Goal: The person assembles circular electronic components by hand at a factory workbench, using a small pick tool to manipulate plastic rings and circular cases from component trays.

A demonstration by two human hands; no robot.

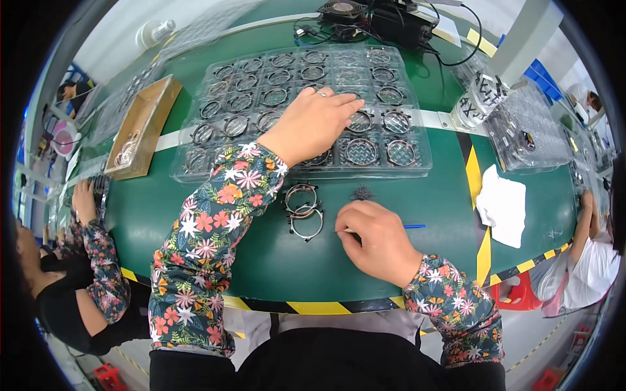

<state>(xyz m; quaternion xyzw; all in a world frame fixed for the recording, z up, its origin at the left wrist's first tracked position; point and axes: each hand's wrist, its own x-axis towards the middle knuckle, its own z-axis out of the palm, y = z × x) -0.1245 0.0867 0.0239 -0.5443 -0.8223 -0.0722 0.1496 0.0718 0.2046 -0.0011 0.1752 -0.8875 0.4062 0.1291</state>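
Tray [365, 172] lies partly hidden by our left hand [313, 124]; our right hand [378, 242] curls; we cannot tell either grip. 1 box [158, 130] stands left, cloth [502, 207] right.

A green worktable [274, 274] has black-and-yellow striped tape [319, 308] along its near edge; a pale post [529, 39] rises at the far right; a red stool [520, 296] stands on the pale floor [525, 329].

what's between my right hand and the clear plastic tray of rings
In the head view, a small dark tangled clump lies between the right hand and the clear plastic tray.
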